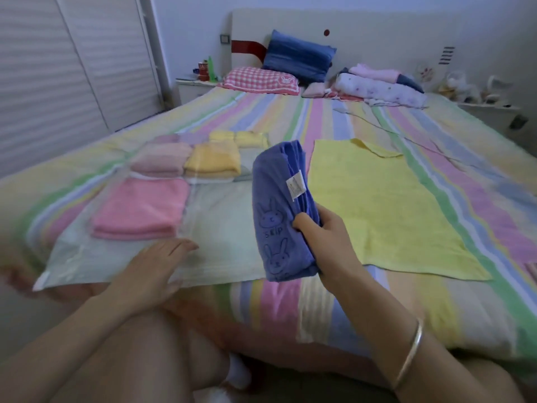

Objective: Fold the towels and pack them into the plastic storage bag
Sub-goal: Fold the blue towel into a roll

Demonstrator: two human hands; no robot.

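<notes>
Your right hand (322, 239) grips the folded blue towel (274, 210); your open left hand (157, 269) holds the bag (220, 216) flat to fill it.

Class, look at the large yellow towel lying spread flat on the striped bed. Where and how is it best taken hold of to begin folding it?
Probably at the two near corners of the flat yellow terry towel, pinched from the bed's front edge. It lies open with its long sides running away from the person, and its far right corner is already flipped over. The right hand holds the folded blue rabbit-print towel, so that must go down first.
</notes>
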